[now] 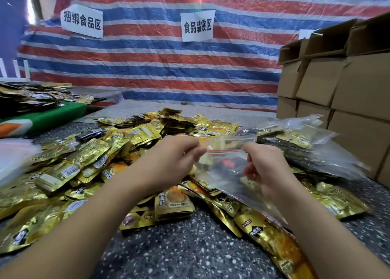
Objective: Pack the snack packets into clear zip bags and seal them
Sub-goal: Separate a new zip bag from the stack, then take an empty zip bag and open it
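A clear zip bag (223, 173) with a red zip line hangs between my two hands above a heap of gold snack packets (88, 164). My left hand (173, 158) pinches the bag's top edge at its left end. My right hand (263, 164) pinches the top edge at the right end. Dark and gold packets show through the bag's film. Whether the zip is pressed together along its length I cannot tell.
Filled clear bags (312, 145) lie piled at the right, beside stacked cardboard boxes (329, 84). A striped tarp with paper signs (197, 25) hangs behind. A green-topped table with more packets (31, 97) stands at the left. Speckled floor (185, 247) shows in front.
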Action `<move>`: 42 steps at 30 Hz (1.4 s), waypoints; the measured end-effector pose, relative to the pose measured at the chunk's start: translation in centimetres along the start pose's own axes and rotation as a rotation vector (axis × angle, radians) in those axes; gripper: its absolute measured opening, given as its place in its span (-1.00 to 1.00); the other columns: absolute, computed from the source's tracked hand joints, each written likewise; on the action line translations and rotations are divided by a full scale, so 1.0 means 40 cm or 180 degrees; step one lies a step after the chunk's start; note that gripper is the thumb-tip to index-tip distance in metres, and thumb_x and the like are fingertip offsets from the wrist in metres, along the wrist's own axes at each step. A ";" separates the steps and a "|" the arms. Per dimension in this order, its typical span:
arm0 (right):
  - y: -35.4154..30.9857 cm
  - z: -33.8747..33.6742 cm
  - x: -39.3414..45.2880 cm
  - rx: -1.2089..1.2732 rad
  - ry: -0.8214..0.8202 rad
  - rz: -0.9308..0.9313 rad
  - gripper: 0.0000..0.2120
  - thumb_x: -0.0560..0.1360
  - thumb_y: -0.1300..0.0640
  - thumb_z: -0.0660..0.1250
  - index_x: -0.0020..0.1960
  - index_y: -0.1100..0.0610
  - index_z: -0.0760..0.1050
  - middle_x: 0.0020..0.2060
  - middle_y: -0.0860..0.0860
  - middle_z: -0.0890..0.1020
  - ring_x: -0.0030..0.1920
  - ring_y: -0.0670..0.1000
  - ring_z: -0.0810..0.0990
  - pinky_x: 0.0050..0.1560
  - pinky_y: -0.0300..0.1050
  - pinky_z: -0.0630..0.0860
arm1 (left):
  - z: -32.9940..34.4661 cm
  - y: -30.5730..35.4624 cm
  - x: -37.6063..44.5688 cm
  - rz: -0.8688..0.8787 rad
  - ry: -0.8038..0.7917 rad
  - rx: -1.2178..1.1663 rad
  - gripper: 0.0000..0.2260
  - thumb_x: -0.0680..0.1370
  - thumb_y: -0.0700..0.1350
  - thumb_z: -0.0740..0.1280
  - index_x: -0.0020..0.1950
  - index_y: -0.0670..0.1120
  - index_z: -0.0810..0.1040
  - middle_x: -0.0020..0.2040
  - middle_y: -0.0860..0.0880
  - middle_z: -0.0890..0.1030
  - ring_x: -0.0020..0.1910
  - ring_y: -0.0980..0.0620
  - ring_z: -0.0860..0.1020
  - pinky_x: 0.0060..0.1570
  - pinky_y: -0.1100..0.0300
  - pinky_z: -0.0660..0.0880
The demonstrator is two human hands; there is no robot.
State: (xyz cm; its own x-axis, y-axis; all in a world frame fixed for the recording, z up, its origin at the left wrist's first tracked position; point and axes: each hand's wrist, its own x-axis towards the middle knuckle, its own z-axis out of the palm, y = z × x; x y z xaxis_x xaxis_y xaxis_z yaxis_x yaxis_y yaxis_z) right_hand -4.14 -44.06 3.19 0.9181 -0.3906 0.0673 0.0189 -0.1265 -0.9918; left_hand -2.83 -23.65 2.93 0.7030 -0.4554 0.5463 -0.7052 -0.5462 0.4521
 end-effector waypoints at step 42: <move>-0.061 0.206 0.170 -0.3394 -0.1847 -0.0796 -0.48 0.49 -0.18 0.41 0.24 0.19 0.52 0.11 0.08 0.60 0.08 0.08 0.57 0.04 -0.01 0.54 | -0.063 -0.128 -0.008 -0.0894 -0.0462 0.0054 -0.82 0.53 -0.08 0.33 -0.26 -0.05 0.59 -0.41 0.10 0.51 -0.44 0.16 0.42 -0.39 0.24 0.39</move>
State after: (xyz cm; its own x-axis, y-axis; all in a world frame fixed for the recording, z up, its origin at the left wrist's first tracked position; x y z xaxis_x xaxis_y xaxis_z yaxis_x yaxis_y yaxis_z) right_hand 5.31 -38.88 5.15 0.9802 0.1783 -0.0856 0.1370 -0.9241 -0.3567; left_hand 0.31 -18.95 2.21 0.8767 -0.3800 0.2949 -0.4809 -0.6760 0.5584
